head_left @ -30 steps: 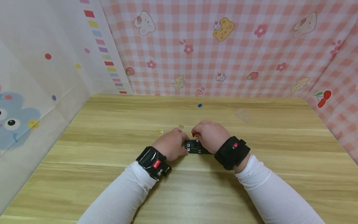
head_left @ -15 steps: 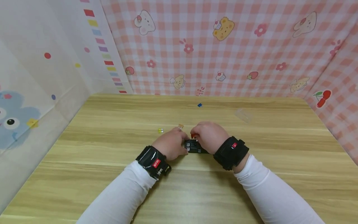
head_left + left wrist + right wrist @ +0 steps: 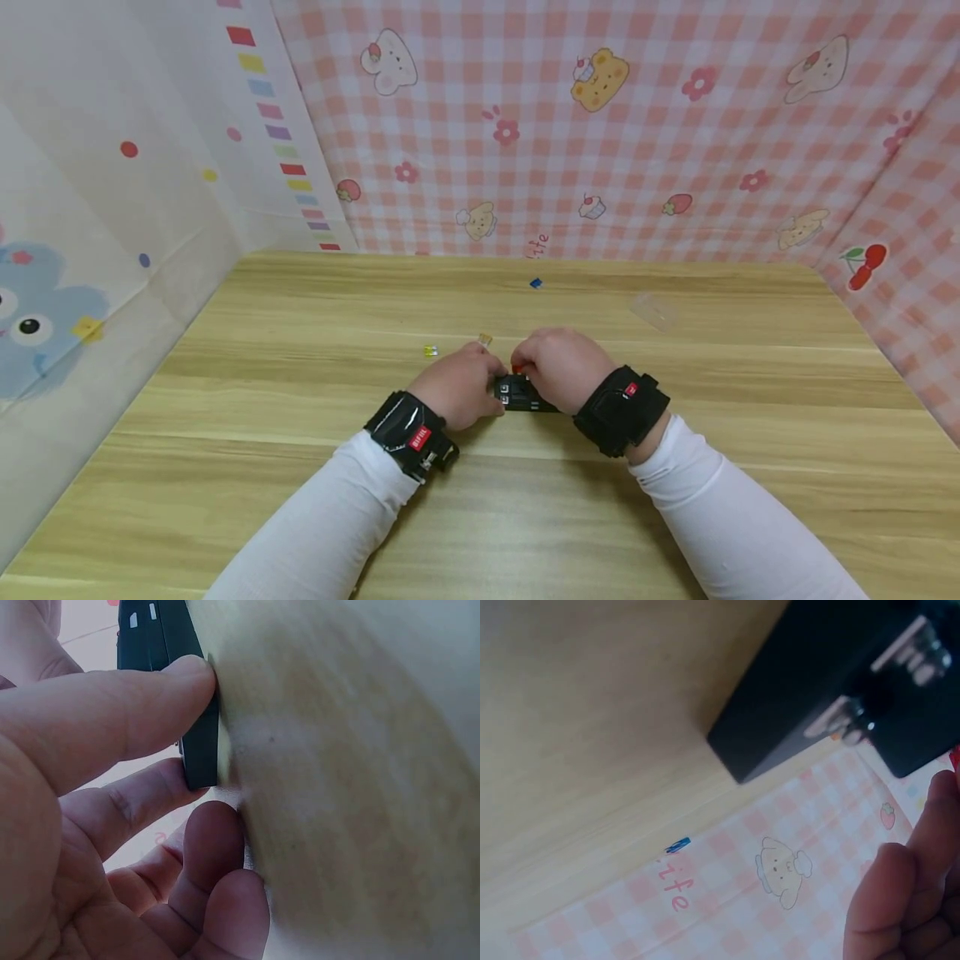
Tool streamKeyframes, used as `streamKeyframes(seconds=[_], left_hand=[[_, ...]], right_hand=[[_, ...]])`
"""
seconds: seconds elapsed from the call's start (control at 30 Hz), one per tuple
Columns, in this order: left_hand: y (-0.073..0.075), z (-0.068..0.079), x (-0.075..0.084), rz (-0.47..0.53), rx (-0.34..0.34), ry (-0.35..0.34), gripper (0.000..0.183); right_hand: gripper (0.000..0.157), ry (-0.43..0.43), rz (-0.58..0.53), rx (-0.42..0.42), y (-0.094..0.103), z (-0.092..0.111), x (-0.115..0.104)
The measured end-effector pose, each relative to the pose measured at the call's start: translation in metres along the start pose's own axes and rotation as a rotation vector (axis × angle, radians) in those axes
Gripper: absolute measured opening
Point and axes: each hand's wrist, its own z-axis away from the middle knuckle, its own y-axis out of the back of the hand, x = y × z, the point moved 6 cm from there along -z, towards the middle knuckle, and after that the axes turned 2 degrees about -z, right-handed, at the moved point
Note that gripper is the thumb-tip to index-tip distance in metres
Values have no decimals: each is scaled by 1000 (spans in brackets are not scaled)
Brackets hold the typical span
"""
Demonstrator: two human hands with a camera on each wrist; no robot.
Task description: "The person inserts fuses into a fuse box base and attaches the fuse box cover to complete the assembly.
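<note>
A black fuse box (image 3: 517, 394) with metal terminals lies on the table between both hands. Thumb and fingers of my left hand (image 3: 459, 387) pinch its left end; the left wrist view shows the thumb (image 3: 187, 679) along one side of the fuse box (image 3: 201, 754). Above its far edge, my right hand (image 3: 566, 367) pinches a small red blade fuse (image 3: 517, 368), mostly covered by the fingertips. In the right wrist view, screw terminals stick out from the fuse box (image 3: 772, 727), and just a sliver of the red fuse (image 3: 955, 757) shows at the edge.
Beyond my left hand lie a yellow blade fuse (image 3: 431, 351) and an orange one (image 3: 485, 339). A blue blade fuse (image 3: 536, 283) is near the table's back edge. To the right is a clear plastic cover (image 3: 654, 310). Patterned cloth (image 3: 450, 125) rises behind the table.
My right hand has shifted slightly left, and the red fuse has come down a little closer to the fuse box. The left hand keeps its place.
</note>
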Motion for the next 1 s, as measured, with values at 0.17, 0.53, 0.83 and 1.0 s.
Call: streamKeyframes(seconds=[0.17, 0.53, 0.83, 1.0], left_hand=[[0, 0, 1, -7, 0, 0, 48], [0, 1, 1, 15, 1, 21, 46], [1, 1, 2, 20, 0, 29, 46], [1, 1, 2, 17, 5, 29, 46]], right_hand=[[13, 15, 0, -11, 0, 1, -2], [12, 33, -15, -14, 0, 2, -2], [12, 33, -29, -22, 0, 2, -1], [13, 40, -35, -25, 1, 3, -1]])
